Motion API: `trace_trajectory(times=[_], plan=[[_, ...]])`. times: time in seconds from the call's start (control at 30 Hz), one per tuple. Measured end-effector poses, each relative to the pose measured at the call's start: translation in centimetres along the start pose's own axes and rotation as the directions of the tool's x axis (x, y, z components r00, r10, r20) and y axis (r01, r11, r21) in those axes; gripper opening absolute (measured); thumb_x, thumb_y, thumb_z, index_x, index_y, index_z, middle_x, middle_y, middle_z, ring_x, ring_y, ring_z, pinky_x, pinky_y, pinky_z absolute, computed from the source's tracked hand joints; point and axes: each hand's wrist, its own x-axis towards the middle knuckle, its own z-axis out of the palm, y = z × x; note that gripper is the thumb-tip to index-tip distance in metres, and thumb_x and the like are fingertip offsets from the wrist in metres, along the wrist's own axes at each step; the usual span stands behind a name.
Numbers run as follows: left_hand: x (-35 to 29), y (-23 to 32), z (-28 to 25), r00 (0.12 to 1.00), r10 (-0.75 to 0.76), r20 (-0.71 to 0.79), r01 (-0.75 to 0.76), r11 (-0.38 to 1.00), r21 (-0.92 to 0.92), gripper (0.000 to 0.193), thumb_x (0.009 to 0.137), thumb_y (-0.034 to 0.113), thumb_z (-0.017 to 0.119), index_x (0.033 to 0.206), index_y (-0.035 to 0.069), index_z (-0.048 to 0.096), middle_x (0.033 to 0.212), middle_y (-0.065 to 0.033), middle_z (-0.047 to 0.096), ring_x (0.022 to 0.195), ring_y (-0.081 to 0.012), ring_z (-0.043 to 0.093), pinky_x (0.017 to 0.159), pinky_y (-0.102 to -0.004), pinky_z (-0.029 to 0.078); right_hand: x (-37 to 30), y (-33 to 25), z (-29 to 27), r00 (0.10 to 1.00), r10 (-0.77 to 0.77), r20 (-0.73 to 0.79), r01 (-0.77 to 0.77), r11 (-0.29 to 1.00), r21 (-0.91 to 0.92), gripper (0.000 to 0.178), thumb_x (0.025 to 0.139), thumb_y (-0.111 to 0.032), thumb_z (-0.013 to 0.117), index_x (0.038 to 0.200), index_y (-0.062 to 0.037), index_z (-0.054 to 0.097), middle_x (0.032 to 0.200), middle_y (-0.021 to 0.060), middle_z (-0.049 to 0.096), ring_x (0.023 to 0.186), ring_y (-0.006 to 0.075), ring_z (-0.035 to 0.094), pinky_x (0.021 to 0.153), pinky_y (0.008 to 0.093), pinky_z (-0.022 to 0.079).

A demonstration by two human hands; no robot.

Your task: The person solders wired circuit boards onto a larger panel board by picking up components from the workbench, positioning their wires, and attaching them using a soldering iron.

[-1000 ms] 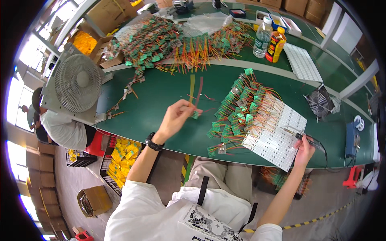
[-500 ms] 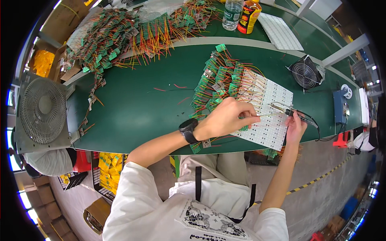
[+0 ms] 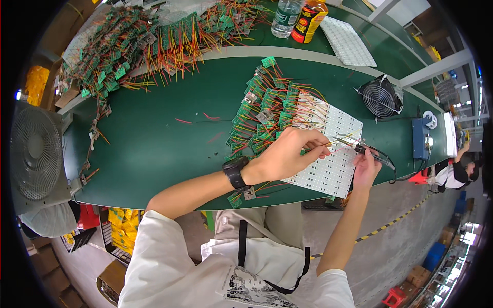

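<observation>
Pinching a thin wire lead (image 3: 336,141) between thumb and forefinger of my left hand (image 3: 290,154), I kept it over the white perforated panel (image 3: 328,169) at centre-right of the frame, on the green bench (image 3: 154,138). My right hand (image 3: 365,167) was closed round the soldering iron (image 3: 372,153), tip towards the wire end, approx. touching it; I could not tell for sure. The wire looked very light and soft, easy to bend, so I judged the best hold was close to its free end, w/ fingertips only, no force. Its long axis ran nearly left-right in the picture, slightly rising to the right, free end pointing at the iron. The iron lay along a similar line, handle going to the lower right, tip to the left. Small green boards (image 3: 262,110) w/ red and yellow wires were heaped just above my left hand, partly on the panel. A small black fan (image 3: 380,97) stood at upper right, well apart.
</observation>
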Motion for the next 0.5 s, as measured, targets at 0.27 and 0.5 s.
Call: trace_trajectory(times=[0.27,0.5], plan=[[0.0,0.9,-1.0,0.969,-0.208,0.133,0.172,0.955,0.241,0.013,0.087,0.004,0.06,0.092,-0.007,0.065,0.08,-0.0182,0.069,0.07,-0.0218,0.068,0.066,-0.0312,0.053,-0.1,-0.6,-0.5,1.0,-0.011,0.013,0.011,1.0,-0.026,0.017,0.089,-0.008,0.061,0.1,0.0053,0.061,0.08,0.0115,0.065,0.057,0.0147,0.057,0.048,0.0278,0.044],[-1.1,-2.0,0.3,0.999,0.044,0.009,-0.044,0.936,0.349,0.012,0.083,0.007,0.062,0.084,-0.004,0.066,0.073,-0.017,0.067,0.061,-0.0296,0.064,0.06,-0.0366,0.05,-0.2,-0.2,0.1,1.0,-0.01,0.008,0.01,1.0,-0.021,0.017,0.089,-0.007,0.061,0.101,0.005,0.06,0.08,0.0095,0.065,0.058,0.0139,0.057,0.048,0.0276,0.044]])
